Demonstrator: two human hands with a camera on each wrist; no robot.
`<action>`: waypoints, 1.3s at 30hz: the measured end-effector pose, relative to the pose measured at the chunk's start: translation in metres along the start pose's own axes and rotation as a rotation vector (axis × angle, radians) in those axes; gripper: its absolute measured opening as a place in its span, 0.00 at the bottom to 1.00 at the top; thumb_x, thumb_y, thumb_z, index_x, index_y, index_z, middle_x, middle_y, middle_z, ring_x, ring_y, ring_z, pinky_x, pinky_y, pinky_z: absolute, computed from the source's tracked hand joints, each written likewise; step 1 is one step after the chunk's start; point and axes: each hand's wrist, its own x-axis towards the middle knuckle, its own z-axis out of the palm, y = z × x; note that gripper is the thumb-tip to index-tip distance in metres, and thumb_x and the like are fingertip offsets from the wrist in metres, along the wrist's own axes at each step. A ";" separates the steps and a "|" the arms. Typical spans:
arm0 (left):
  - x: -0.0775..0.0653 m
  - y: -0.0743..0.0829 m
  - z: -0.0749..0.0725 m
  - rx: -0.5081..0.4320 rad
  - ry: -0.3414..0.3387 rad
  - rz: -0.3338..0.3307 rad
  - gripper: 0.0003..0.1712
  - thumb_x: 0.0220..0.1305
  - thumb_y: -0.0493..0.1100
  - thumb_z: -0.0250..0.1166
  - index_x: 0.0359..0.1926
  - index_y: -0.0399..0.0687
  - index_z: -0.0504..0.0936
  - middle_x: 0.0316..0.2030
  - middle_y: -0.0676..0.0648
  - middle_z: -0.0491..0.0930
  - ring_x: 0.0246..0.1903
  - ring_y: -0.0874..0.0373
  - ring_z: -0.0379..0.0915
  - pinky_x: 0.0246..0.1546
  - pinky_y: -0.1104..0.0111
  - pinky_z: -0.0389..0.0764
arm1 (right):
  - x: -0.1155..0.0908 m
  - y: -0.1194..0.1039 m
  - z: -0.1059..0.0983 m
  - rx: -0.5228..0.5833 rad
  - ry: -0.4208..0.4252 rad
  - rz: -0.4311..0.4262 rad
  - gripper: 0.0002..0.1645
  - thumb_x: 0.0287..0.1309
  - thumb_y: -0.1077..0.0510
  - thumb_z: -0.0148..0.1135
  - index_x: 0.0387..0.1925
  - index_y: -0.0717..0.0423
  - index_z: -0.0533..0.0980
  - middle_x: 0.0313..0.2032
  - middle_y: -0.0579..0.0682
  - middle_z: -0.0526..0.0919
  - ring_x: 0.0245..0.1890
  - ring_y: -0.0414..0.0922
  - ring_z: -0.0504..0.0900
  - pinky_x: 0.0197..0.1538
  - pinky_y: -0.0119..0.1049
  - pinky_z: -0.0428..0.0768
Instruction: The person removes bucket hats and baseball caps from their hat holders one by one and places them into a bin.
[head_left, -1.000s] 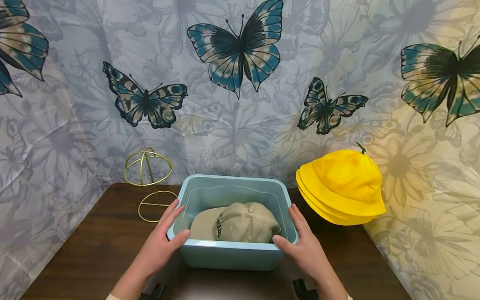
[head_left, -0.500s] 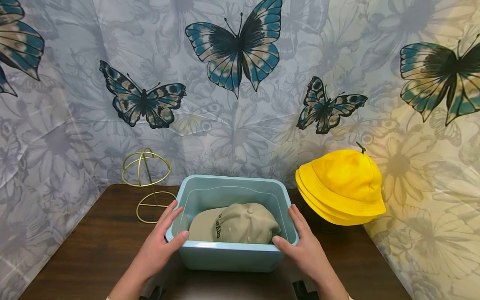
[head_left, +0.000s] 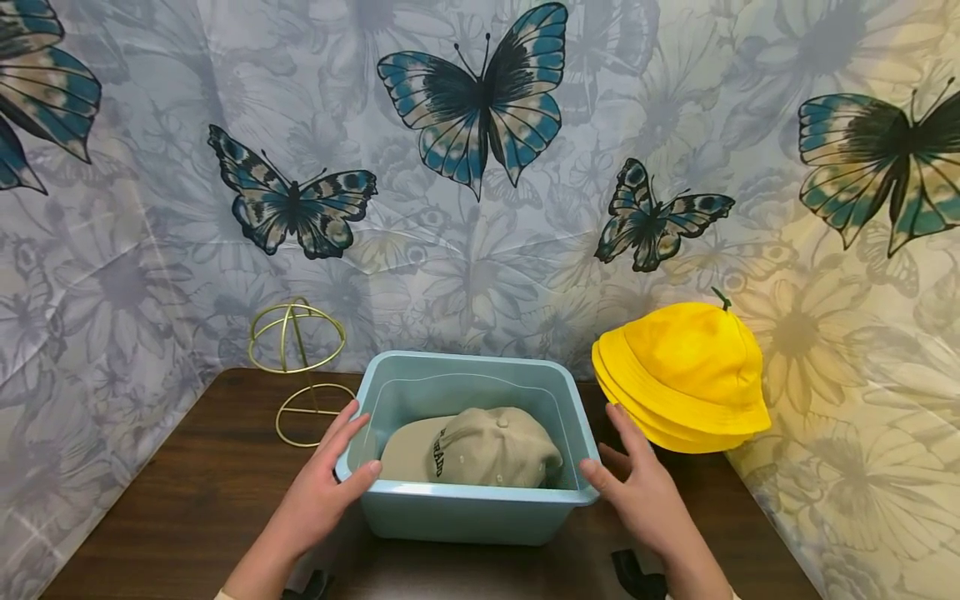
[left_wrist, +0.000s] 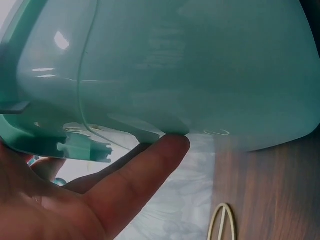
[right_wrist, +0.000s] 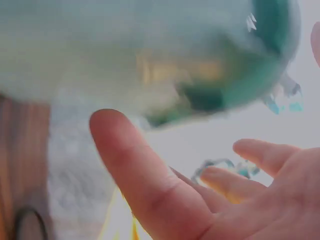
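A light blue plastic bin (head_left: pixel 465 517) stands on the dark wooden table, with a beige baseball cap (head_left: pixel 495 446) inside. The cap's brim points left and bears dark lettering. At the bin's left front corner is my left hand (head_left: pixel 315 492): its straight fingers touch the rim and side, and the thumb lies over the corner. In the left wrist view one finger (left_wrist: pixel 160 155) lies against the bin's outer wall. My right hand (head_left: pixel 648 492) is just off the right side, fingers spread and holding nothing; its thumb is close to the rim, and contact there is hard to tell.
A gold wire hat stand (head_left: pixel 296 367) is at the back left of the table (head_left: pixel 202 500). To the back right are stacked yellow bucket hats (head_left: pixel 682 367), the top one with a green stem. A butterfly-print cloth (head_left: pixel 465 275) hangs behind.
My right hand has let go of the bin's right side and moved outward to the right. The left hand, bin and cap stay about where they were.
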 end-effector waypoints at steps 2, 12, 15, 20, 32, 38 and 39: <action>0.000 0.000 0.000 -0.002 0.000 0.001 0.34 0.67 0.46 0.66 0.71 0.42 0.67 0.77 0.45 0.49 0.73 0.40 0.43 0.61 0.39 0.58 | 0.000 -0.001 -0.018 -0.018 0.041 0.005 0.52 0.65 0.45 0.66 0.80 0.41 0.45 0.77 0.56 0.45 0.62 0.65 0.72 0.50 0.56 0.79; 0.000 0.000 0.000 0.010 0.001 -0.001 0.34 0.68 0.46 0.66 0.71 0.44 0.67 0.77 0.46 0.49 0.73 0.40 0.42 0.61 0.38 0.57 | 0.012 -0.009 -0.116 0.262 0.222 -0.055 0.51 0.63 0.62 0.67 0.78 0.35 0.51 0.77 0.59 0.43 0.49 0.23 0.75 0.40 0.28 0.81; 0.000 -0.001 0.000 0.009 0.004 -0.001 0.34 0.68 0.47 0.66 0.71 0.44 0.68 0.77 0.46 0.49 0.73 0.40 0.42 0.61 0.38 0.57 | 0.024 -0.013 -0.145 0.456 0.215 -0.054 0.51 0.62 0.67 0.66 0.78 0.37 0.53 0.78 0.52 0.37 0.46 0.26 0.78 0.38 0.32 0.83; -0.001 -0.001 0.001 0.006 0.003 -0.005 0.34 0.68 0.47 0.65 0.71 0.43 0.67 0.77 0.46 0.48 0.73 0.40 0.43 0.61 0.37 0.56 | 0.052 -0.018 -0.188 0.309 0.174 0.055 0.53 0.62 0.60 0.68 0.79 0.40 0.49 0.69 0.62 0.61 0.38 0.29 0.83 0.36 0.35 0.84; -0.001 0.002 0.002 0.008 0.003 -0.010 0.35 0.68 0.48 0.65 0.71 0.42 0.67 0.77 0.45 0.48 0.74 0.39 0.43 0.62 0.36 0.55 | 0.110 -0.008 -0.237 -0.114 -0.032 0.148 0.55 0.63 0.45 0.67 0.79 0.54 0.46 0.75 0.66 0.28 0.33 0.51 0.86 0.43 0.44 0.83; -0.002 0.000 0.001 0.015 0.007 -0.010 0.34 0.68 0.48 0.65 0.71 0.42 0.67 0.77 0.45 0.48 0.73 0.40 0.43 0.62 0.36 0.56 | 0.126 -0.005 -0.243 -0.167 -0.115 0.195 0.55 0.62 0.47 0.68 0.79 0.54 0.46 0.75 0.68 0.30 0.50 0.59 0.82 0.41 0.46 0.84; -0.002 0.000 0.001 0.015 0.008 -0.009 0.34 0.68 0.48 0.65 0.71 0.42 0.67 0.77 0.45 0.48 0.73 0.40 0.43 0.62 0.37 0.56 | 0.130 -0.005 -0.243 -0.170 -0.126 0.199 0.55 0.62 0.48 0.68 0.79 0.54 0.47 0.75 0.69 0.31 0.53 0.61 0.80 0.42 0.47 0.83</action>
